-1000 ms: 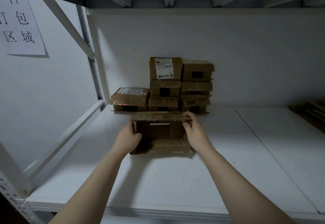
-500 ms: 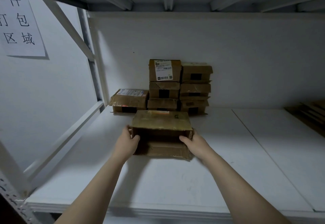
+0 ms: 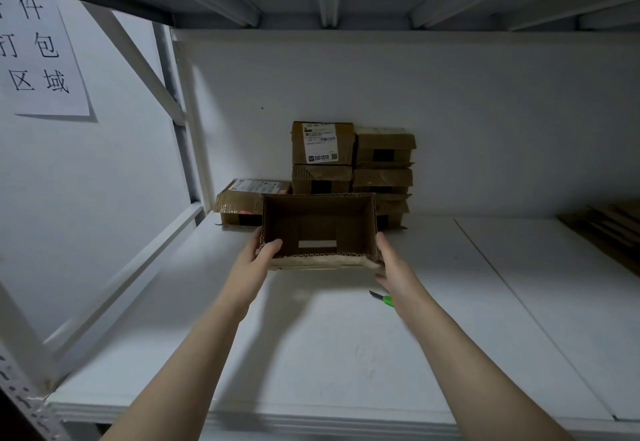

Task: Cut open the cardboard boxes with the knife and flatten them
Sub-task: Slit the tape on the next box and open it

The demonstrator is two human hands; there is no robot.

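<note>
Open box (image 3: 318, 229): brown corrugated card, empty, top gaping, a pale slot in its floor. It seems raised just off the shelf (image 3: 346, 354), before the stacked boxes (image 3: 382, 150). Likely light, with stiff walls that fold at the corners, so hold it by the side walls. Left hand (image 3: 256, 260) pinches the left wall, thumb inside. Right hand (image 3: 393, 264) presses flat on the right wall. Knife (image 3: 384, 298) lies by the right wrist.

Paper sign (image 3: 41, 60) beside white shelf (image 3: 346, 354)
</note>
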